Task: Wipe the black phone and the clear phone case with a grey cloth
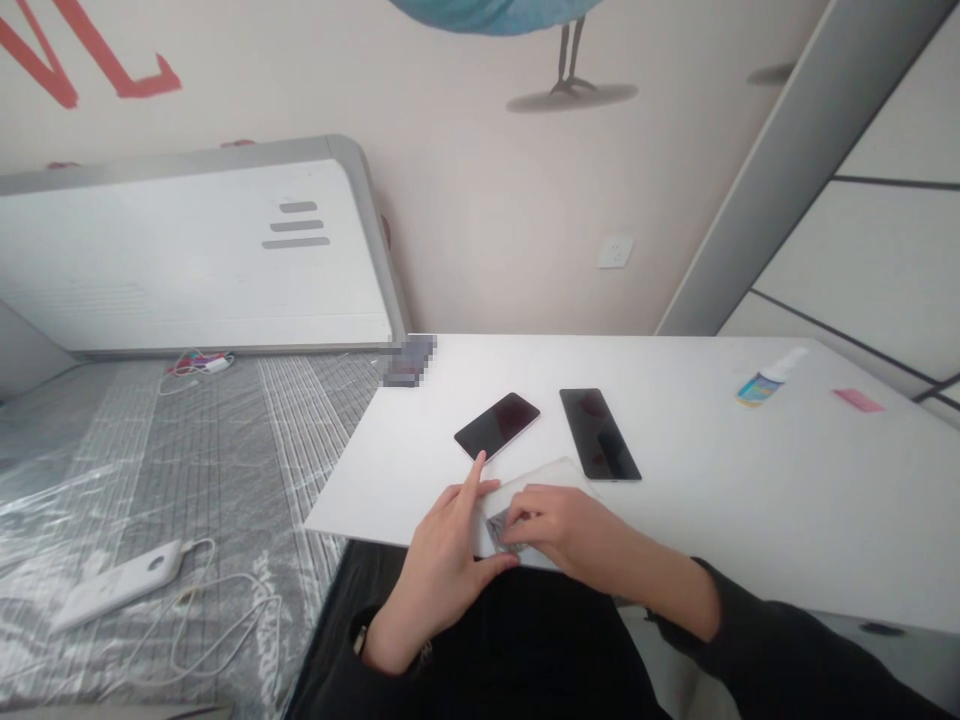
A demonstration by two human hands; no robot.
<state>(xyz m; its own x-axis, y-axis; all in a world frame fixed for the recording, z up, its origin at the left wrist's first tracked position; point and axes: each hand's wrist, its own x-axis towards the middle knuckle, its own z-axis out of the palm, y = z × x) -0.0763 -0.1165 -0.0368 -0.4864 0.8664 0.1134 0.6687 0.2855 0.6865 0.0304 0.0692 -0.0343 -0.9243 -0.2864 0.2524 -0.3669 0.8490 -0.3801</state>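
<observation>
At the front edge of the white table, a clear, flat, case-like sheet (566, 470) lies under both hands. My left hand (446, 555) rests along its left side with fingers spread and thumb stretched along the near edge. The index fingertip is close to the lower edge of a black-screened phone (497, 427). My right hand (559, 525) is closed, fingers bent and pinched over a small grey patterned piece (495, 528) on the sheet. Its fingertips are partly hidden, and I cannot tell the piece's material. Beyond the right hand lies a larger black phone or tablet (600, 435).
On the white table (697, 520), a spray bottle (769, 378) lies at the right beside a pink slip (859, 400). A blurred dark item (409, 360) is at the back left corner. Left of the table, a plastic-covered bed holds a white power strip (120, 585) with cables.
</observation>
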